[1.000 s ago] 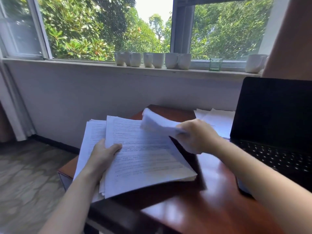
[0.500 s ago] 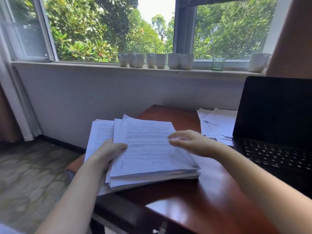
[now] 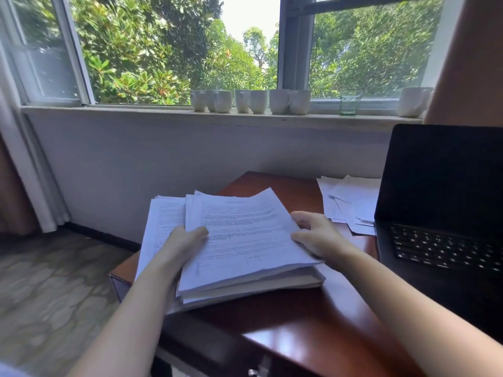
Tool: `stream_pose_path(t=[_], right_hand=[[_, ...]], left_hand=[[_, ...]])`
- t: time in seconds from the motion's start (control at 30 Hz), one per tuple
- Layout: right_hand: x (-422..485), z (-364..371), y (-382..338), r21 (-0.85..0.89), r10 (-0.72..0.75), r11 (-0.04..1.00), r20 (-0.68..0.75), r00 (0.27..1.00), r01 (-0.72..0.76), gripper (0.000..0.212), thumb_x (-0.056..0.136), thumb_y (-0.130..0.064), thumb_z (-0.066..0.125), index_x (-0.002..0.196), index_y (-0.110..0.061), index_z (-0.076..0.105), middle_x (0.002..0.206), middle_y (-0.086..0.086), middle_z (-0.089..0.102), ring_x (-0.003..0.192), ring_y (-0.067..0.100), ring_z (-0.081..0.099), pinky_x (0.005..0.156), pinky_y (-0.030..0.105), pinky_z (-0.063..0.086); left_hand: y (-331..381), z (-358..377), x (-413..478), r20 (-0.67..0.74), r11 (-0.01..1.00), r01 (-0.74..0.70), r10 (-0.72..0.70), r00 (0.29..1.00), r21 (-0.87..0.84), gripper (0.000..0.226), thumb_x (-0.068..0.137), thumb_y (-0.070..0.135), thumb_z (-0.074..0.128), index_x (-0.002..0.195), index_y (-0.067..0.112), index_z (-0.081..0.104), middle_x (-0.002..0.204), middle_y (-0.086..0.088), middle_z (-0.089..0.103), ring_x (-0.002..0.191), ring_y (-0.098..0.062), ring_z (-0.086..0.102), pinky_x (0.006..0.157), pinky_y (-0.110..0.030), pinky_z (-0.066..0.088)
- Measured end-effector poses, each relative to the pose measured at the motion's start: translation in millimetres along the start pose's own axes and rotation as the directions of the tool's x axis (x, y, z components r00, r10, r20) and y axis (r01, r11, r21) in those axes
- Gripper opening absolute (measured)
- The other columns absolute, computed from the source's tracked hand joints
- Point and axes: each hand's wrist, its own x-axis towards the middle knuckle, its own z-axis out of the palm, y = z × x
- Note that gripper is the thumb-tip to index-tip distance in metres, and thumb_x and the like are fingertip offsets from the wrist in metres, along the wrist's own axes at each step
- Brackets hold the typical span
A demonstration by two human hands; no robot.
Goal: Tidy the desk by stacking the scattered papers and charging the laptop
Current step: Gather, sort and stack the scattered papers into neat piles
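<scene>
We face a wide window (image 3: 177,50) full of sunlit green trees (image 3: 130,58). White mugs (image 3: 277,101) and a glass (image 3: 347,104) line the sill (image 3: 122,110) above a pale wall (image 3: 163,159). A curtain (image 3: 24,186) hangs at left over a mottled floor (image 3: 49,281). The red-brown desk (image 3: 299,327) gleams.

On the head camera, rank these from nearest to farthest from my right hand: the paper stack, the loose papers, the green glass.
1. Paper stack: the right hand grips its right edge.
2. Loose papers: just beyond the hand, beside the laptop.
3. Green glass: far off on the windowsill.
</scene>
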Motion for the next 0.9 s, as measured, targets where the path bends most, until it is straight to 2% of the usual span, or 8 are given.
stream_pose_path(t=[0.1,0.23,0.37,0.43,0.63,0.77,0.83,0.9], right_hand=[[1.1,-3.5,1.6,-0.01,0.006,1.0,0.027,1.0,-0.005,0.039,0.081,0.015,0.042,0.1,-0.007,0.069,0.088,0.003,0.07,0.065,0.006,0.064,0.057,0.016,0.05],[11.2,0.0,13.6,-0.101,0.035,0.994,0.02,0.999,-0.033,0.035,0.083,0.006,0.049,0.095,-0.017,0.073,0.086,0.005,0.072,0.07,0.015,0.061,0.065,0.03,0.048],[19.3,10.7,28.0,-0.171,0.016,0.984,-0.144,0.989,-0.04,0.035,0.082,-0.002,0.049,0.101,-0.021,0.072,0.086,0.001,0.073,0.077,0.014,0.063,0.066,0.024,0.047],[19.0,14.9,31.9,-0.17,-0.009,0.985,-0.146,0.989,-0.016,0.034,0.083,-0.003,0.05,0.102,-0.021,0.072,0.087,0.001,0.072,0.078,0.014,0.061,0.066,0.023,0.046],[14.5,17.1,27.7,-0.224,-0.071,0.973,-0.086,0.994,0.05,0.031,0.088,-0.009,0.051,0.106,-0.026,0.07,0.094,-0.003,0.071,0.091,0.02,0.062,0.077,0.026,0.047],[17.1,9.2,27.6,-0.33,-0.077,0.942,-0.035,0.996,0.061,0.015,0.086,-0.015,0.057,0.094,-0.023,0.067,0.089,-0.005,0.067,0.081,0.015,0.056,0.07,0.026,0.04],[20.8,-1.8,29.2,-0.393,-0.067,0.918,-0.046,0.997,0.043,0.006,0.084,-0.017,0.06,0.088,-0.014,0.062,0.085,-0.003,0.064,0.085,0.018,0.056,0.074,0.029,0.041],[28.0,-20.7,31.4,-0.427,-0.05,0.904,-0.101,0.994,0.002,0.019,0.085,-0.017,0.061,0.103,-0.01,0.063,0.094,0.002,0.066,0.096,0.023,0.057,0.085,0.031,0.043]], left_hand=[[-4.0,-1.5,3.8,0.018,1.0,0.006,-0.006,1.0,-0.025,0.018,0.093,0.017,0.054,0.102,0.005,0.064,0.088,-0.009,0.069,0.072,-0.022,0.066,0.054,-0.023,0.047],[-8.3,-1.5,11.2,-0.023,1.0,-0.001,0.001,1.0,-0.009,0.024,0.092,0.023,0.058,0.11,0.009,0.066,0.096,-0.007,0.071,0.082,-0.022,0.068,0.063,-0.026,0.049],[-5.8,-0.2,12.7,-0.017,0.999,0.039,-0.039,0.999,-0.015,0.019,0.093,0.019,0.055,0.105,0.006,0.061,0.085,-0.007,0.069,0.071,-0.021,0.065,0.054,-0.024,0.045],[-5.0,0.0,12.6,-0.009,0.999,0.043,-0.043,0.999,-0.011,0.016,0.092,0.018,0.055,0.102,0.006,0.061,0.082,-0.007,0.068,0.069,-0.021,0.065,0.053,-0.024,0.046],[-2.8,-5.6,20.3,0.015,0.994,0.07,-0.071,0.997,0.078,0.027,0.088,0.018,0.061,0.112,0.006,0.064,0.095,-0.011,0.072,0.083,-0.027,0.069,0.073,-0.033,0.055],[12.2,-0.5,20.6,0.013,0.99,-0.067,0.066,0.998,0.121,0.018,0.087,0.0,0.056,0.101,0.009,0.063,0.099,-0.01,0.068,0.084,-0.025,0.064,0.064,-0.025,0.049],[26.0,3.2,18.2,-0.018,0.979,-0.162,0.165,0.986,0.126,0.017,0.086,-0.002,0.057,0.094,0.012,0.056,0.093,-0.004,0.064,0.081,-0.021,0.061,0.059,-0.023,0.047],[40.0,6.8,18.4,-0.019,0.968,-0.237,0.239,0.971,0.081,0.02,0.087,0.0,0.058,0.102,0.012,0.053,0.088,0.002,0.059,0.074,-0.012,0.058,0.049,-0.015,0.046]])
